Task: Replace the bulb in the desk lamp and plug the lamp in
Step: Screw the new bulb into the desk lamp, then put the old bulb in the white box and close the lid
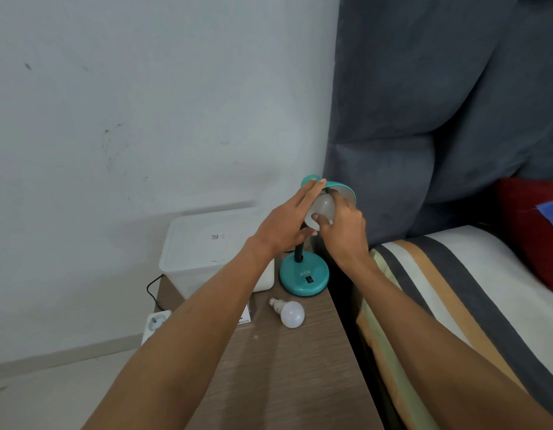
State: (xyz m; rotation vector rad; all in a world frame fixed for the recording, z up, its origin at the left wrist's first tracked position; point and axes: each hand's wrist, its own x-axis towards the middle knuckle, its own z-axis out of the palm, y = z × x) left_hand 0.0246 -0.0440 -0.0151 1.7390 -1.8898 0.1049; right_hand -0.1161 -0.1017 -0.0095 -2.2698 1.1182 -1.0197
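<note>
Head camera is looking down on a wooden bedside table [300, 367] running from the lower middle of the frame up toward the centre. At its far end a teal desk lamp [303, 279] is standing on its round base, with its black neck rising behind the hands and its shade [341, 189] tilting just above the centre of the frame. The left hand [286, 223] is lying along the left side of the shade with its fingers stretched out straight, fingertips touching the teal top, thumb reaching underneath toward the bulb. The right hand [343, 228] is curling its fingers and thumb around a white bulb [321, 209] that is sitting at the mouth of the shade; whether the bulb's base is seated in the socket cannot be told, since the hands are covering it. A second white bulb [287, 311] is lying on its side on the table, just in front of the lamp base, screw cap pointing up and left. A white plastic box [206, 249] is sitting to the left of the lamp. At the table's left edge a black cord [152, 288] is dropping toward a white power strip [155, 324] on the floor. A striped mattress [455, 305] is filling the lower right.
</note>
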